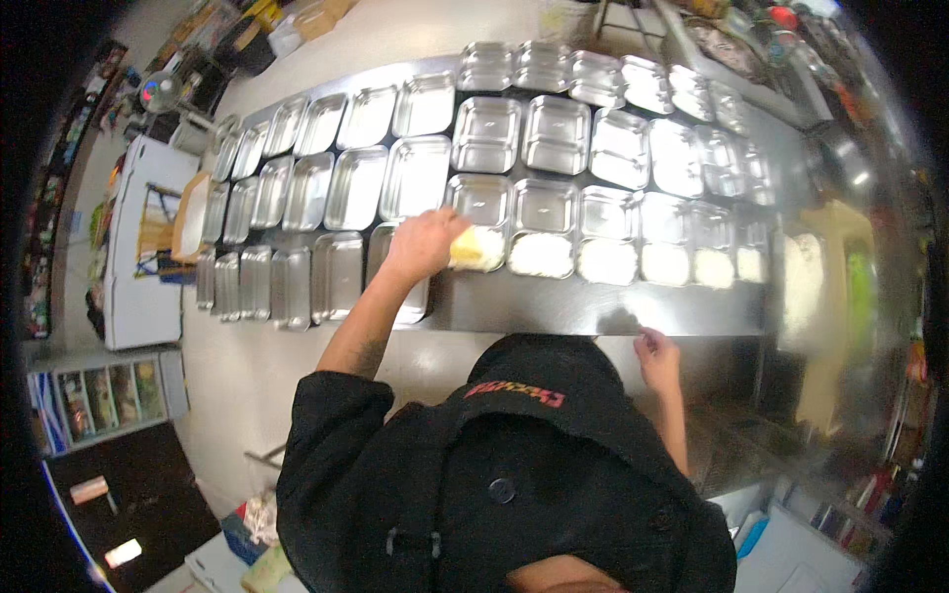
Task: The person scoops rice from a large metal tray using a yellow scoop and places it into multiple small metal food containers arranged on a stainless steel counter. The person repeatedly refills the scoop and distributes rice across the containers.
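My left hand (421, 246) reaches over the front row of steel containers, its fingers curled at one two-compartment container (478, 199). In that container's near compartment lie white food, perhaps rice, and a yellow piece (467, 250) right beside my fingertips. Motion blur hides whether my fingers hold the yellow piece. To its right, another two-compartment container (545, 206) has white food (541, 254) in its near half and a bare far half. Several more like it follow along the row. My right hand (658, 362) hangs at the table's front edge, fingers loosely bent, nothing visible in it.
Rows of undivided steel containers (356, 189) cover the left part of the steel table (534, 300). Further divided containers (485, 133) stand behind the front row. A white chest-like unit (144, 244) is at the left. Beyond the table's right end are blurred yellowish shapes (823, 311).
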`<state>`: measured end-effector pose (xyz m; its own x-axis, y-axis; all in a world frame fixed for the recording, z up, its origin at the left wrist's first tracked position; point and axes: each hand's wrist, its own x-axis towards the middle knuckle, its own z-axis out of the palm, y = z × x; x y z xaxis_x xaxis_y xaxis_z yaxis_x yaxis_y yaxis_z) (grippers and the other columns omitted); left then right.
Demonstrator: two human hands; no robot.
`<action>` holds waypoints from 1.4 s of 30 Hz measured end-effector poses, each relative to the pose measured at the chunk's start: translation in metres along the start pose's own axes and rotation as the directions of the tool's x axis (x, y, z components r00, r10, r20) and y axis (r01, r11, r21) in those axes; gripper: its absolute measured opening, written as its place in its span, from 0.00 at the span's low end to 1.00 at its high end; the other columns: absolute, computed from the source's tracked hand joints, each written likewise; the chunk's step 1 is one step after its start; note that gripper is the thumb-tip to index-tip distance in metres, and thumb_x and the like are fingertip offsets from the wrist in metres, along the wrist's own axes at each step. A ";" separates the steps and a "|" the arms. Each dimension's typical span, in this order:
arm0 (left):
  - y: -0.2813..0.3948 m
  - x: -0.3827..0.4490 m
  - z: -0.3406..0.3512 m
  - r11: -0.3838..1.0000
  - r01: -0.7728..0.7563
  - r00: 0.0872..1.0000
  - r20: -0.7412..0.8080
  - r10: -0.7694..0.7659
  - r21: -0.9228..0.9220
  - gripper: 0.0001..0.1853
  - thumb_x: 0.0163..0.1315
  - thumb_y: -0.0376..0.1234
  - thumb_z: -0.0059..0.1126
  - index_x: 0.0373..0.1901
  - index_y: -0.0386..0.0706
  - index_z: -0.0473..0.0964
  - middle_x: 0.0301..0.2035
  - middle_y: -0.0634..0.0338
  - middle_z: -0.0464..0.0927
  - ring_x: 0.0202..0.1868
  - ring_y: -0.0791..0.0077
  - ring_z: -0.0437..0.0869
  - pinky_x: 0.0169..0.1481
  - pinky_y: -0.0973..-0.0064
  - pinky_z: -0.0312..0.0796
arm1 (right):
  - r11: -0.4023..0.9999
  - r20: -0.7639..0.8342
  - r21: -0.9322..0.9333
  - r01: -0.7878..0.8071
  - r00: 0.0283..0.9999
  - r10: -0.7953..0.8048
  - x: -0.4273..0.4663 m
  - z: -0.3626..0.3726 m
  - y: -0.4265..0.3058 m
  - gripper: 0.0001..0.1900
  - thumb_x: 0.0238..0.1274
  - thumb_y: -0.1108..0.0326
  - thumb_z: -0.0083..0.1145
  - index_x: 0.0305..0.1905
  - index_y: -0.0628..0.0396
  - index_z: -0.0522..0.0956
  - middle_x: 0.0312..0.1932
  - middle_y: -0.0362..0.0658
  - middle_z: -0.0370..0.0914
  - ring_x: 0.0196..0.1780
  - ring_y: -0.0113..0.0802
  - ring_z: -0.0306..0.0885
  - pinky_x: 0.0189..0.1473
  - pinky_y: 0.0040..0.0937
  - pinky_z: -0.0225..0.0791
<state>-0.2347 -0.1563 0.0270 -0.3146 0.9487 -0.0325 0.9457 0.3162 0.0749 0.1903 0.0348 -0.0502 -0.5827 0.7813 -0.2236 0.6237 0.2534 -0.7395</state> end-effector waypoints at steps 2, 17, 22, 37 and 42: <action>0.003 0.001 0.006 0.997 -0.081 0.996 -0.027 0.081 -0.007 0.17 0.56 0.40 0.59 0.48 0.51 0.76 0.40 0.57 0.77 0.44 0.57 0.83 0.44 0.61 0.76 | 0.997 -0.045 -0.040 -0.065 0.997 0.064 -0.009 -0.009 0.026 0.18 0.57 0.62 0.63 0.50 0.61 0.81 0.29 0.50 0.81 0.31 0.41 0.80 0.38 0.35 0.73; 0.023 0.008 0.016 0.989 0.068 0.977 -0.191 -0.093 -0.131 0.16 0.56 0.30 0.51 0.47 0.43 0.76 0.37 0.52 0.77 0.39 0.54 0.82 0.42 0.58 0.76 | 0.939 0.234 -0.340 -0.051 0.962 0.137 -0.153 0.045 0.312 0.09 0.61 0.64 0.52 0.31 0.54 0.81 0.21 0.47 0.75 0.25 0.38 0.77 0.27 0.40 0.69; 0.024 0.011 0.016 0.956 0.268 0.960 -0.053 -0.275 -0.120 0.14 0.58 0.31 0.48 0.46 0.42 0.75 0.39 0.48 0.77 0.40 0.50 0.83 0.42 0.55 0.76 | 0.972 0.285 -0.173 -0.161 0.936 0.205 -0.153 0.031 0.301 0.08 0.61 0.67 0.53 0.32 0.56 0.80 0.21 0.45 0.74 0.23 0.35 0.74 0.24 0.37 0.66; 0.100 0.021 0.000 0.728 0.545 0.653 -0.334 -0.680 -0.416 0.25 0.54 0.27 0.53 0.57 0.43 0.66 0.46 0.43 0.74 0.45 0.40 0.79 0.49 0.49 0.73 | 0.710 -0.362 0.553 -0.435 0.642 0.676 -0.050 -0.109 0.348 0.07 0.56 0.75 0.53 0.36 0.65 0.81 0.22 0.45 0.76 0.23 0.31 0.72 0.24 0.31 0.66; 0.232 0.103 0.021 0.274 0.055 0.793 -0.125 -0.596 -0.960 0.27 0.48 0.23 0.47 0.55 0.40 0.67 0.38 0.55 0.74 0.37 0.66 0.78 0.33 0.66 0.72 | 0.972 -0.539 0.077 -0.223 0.811 0.229 -0.032 -0.181 0.449 0.09 0.54 0.67 0.56 0.36 0.62 0.80 0.22 0.43 0.76 0.25 0.32 0.71 0.31 0.35 0.67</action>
<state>-0.0463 0.0149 0.0202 -0.8232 0.5652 0.0541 0.1641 0.1456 0.9756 0.5831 0.2272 -0.2600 -0.0490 0.9988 -0.0086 0.6956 0.0279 -0.7178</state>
